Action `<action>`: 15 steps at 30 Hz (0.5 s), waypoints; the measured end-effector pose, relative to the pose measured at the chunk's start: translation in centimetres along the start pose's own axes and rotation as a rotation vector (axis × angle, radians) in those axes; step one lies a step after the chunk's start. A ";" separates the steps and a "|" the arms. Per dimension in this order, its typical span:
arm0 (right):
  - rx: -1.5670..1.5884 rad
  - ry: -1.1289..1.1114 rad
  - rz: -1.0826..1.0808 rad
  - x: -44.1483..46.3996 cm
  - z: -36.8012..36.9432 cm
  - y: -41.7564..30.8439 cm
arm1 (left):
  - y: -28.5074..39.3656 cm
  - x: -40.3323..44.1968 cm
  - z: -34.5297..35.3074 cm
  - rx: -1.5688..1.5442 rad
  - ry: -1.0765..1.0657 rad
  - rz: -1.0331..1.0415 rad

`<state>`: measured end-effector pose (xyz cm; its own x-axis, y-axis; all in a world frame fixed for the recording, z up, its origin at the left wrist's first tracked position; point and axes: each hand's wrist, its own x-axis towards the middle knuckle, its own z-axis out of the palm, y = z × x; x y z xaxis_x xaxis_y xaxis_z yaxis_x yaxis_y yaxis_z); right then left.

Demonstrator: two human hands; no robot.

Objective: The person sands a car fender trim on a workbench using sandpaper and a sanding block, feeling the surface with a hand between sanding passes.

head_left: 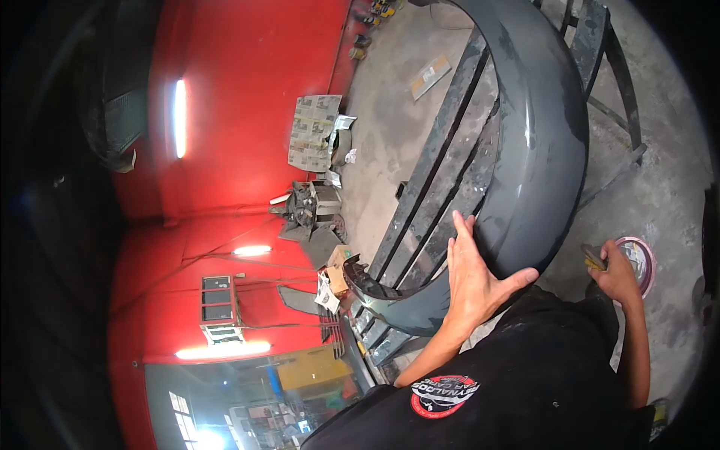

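Note:
A dark grey car bumper curves across the view, with wet-looking patches on its glossy face. My left hand lies on its lower part, fingers stretched out and thumb spread to the side. Over to the right, my right hand is closed around a small yellow and grey pad, apart from the bumper. Beneath that hand, a round basin with a pink rim stands on the floor, partly hidden by the fingers and wrist.
Dark, paint-spotted bench slats support the bumper, and metal stand legs reach the concrete floor. Along the red wall are newspaper sheets, a cardboard box and piled parts. Cans stand far off.

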<state>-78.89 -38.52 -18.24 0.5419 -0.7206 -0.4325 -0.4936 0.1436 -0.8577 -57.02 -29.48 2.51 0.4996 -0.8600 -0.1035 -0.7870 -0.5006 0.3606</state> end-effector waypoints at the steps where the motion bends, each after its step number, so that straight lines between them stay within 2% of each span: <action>1: -0.005 0.010 0.004 0.0 -0.3 -0.4 | 0.0 0.2 0.2 -0.019 0.039 -0.006; 7: -0.043 0.004 -0.003 0.1 -1.1 -1.3 | -0.1 0.6 1.4 0.055 0.072 -0.062; 9: -0.047 -0.045 0.058 0.3 -1.4 -1.8 | -0.1 0.8 1.4 0.060 0.077 -0.065; 15: -0.070 -0.069 0.092 0.5 -1.6 -2.1 | -0.3 1.5 0.1 -0.056 -0.019 -0.006</action>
<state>-78.60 -40.26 -16.21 0.5363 -0.6582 -0.5283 -0.5882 0.1575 -0.7933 -56.05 -30.58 2.18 0.4967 -0.8592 -0.1231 -0.7626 -0.4997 0.4108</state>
